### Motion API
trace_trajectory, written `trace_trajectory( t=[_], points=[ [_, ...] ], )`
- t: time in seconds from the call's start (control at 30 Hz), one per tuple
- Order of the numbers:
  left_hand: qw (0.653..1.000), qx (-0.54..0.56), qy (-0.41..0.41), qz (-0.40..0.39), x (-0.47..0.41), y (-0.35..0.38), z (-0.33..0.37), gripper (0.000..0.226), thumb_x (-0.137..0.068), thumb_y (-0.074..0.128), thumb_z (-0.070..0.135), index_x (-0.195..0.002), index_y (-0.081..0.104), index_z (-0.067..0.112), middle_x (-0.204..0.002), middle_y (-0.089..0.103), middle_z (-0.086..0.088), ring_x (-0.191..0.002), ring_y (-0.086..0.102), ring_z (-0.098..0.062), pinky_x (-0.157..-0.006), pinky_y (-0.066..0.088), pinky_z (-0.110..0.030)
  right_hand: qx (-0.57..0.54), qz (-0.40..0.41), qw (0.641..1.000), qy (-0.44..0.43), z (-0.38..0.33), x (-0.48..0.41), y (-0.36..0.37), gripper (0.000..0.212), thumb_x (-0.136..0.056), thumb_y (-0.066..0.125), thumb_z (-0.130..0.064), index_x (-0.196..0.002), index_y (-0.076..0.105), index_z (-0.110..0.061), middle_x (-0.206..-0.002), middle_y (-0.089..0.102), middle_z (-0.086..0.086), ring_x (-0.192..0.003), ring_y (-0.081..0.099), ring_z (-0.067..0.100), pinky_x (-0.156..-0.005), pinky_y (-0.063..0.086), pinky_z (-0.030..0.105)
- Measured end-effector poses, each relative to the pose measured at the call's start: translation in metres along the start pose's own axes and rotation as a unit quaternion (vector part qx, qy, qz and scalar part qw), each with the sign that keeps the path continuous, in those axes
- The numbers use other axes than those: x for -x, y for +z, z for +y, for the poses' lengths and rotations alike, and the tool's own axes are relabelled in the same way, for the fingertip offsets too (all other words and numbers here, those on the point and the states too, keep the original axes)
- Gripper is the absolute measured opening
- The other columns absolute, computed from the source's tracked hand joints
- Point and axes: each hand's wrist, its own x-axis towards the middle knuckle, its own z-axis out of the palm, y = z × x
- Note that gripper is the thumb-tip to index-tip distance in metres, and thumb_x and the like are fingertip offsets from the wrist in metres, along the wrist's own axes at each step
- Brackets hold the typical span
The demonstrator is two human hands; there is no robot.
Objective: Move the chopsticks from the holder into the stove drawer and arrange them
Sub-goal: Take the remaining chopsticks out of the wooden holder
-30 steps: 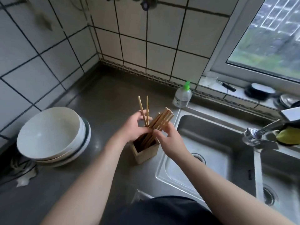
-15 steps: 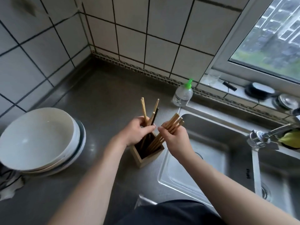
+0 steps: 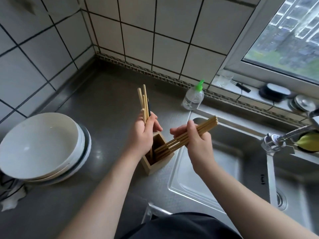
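Above holder, both hands gripping chopsticks.

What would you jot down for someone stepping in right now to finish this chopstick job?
Left hand: grips a small bunch of chopsticks, upright, one of them dark; at least one tip reaches into the wooden holder.
Right hand: grips a larger bundle of bamboo chopsticks, tilted, with the lower tips at the holder's mouth.
The holder stands on the steel counter beside the sink.
Done: the chopsticks are gathered into both hands and nearly out of the holder.
Left: lift them clear, carry them to the stove drawer (not in view), lay them in and arrange them.
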Motion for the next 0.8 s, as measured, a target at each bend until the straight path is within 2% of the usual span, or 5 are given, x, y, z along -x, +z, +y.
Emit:
trace_trajectory(
  t=[0.07,0.13,0.43,0.6,0.8],
  points=[
    [0.999,0.008,0.033,0.015,0.000,0.003,0.014,0.021,-0.104,0.040,0.030,-0.088,0.053,0.033,-0.065,0.061,0.007,-0.066,0.062,-0.008,-0.072,0.053,-0.019,-0.044,0.012,0.999,-0.008,-0.009,0.001,-0.005,0.045,-0.104,0.038,-0.024,-0.077,0.070,-0.007,-0.087,0.075,0.015,-0.089,0.068,0.036,-0.088,0.055,0.048],
    [0.999,0.017,0.049,0.014,0.000,0.005,0.027,0.017,-0.104,0.040,0.029,-0.091,0.050,0.029,-0.066,0.055,0.009,-0.062,0.057,-0.006,-0.064,0.050,-0.014,-0.086,0.026,0.996,-0.019,-0.022,0.003,-0.011,0.043,-0.104,0.037,-0.024,-0.081,0.069,-0.006,-0.089,0.074,0.018,-0.091,0.069,0.039,-0.089,0.055,0.050],
    [0.984,0.040,0.173,-0.014,0.008,0.030,0.098,0.014,-0.105,0.041,0.024,-0.096,0.051,0.026,-0.073,0.050,0.003,-0.064,0.050,-0.016,-0.061,0.047,-0.024,-0.259,0.086,0.957,-0.095,-0.080,0.023,-0.070,0.037,-0.103,0.039,-0.025,-0.088,0.064,-0.002,-0.089,0.073,0.024,-0.093,0.070,0.041,-0.089,0.054,0.053],
    [0.969,0.079,0.228,-0.055,0.022,0.068,0.125,0.017,-0.105,0.040,0.018,-0.095,0.052,0.024,-0.071,0.047,0.002,-0.061,0.045,-0.019,-0.059,0.043,-0.029,-0.279,0.129,0.941,-0.145,-0.091,0.048,-0.126,0.037,-0.102,0.040,-0.026,-0.093,0.063,0.001,-0.090,0.073,0.023,-0.093,0.070,0.041,-0.088,0.054,0.051],
    [0.953,0.128,0.225,-0.158,0.083,0.154,0.140,0.022,-0.103,0.042,0.020,-0.090,0.055,0.033,-0.068,0.047,0.005,-0.059,0.043,-0.015,-0.057,0.039,-0.031,-0.252,0.218,0.926,-0.175,-0.081,0.113,-0.213,0.036,-0.103,0.038,-0.026,-0.091,0.065,-0.005,-0.089,0.074,0.019,-0.090,0.071,0.038,-0.084,0.056,0.047]
  ],
)
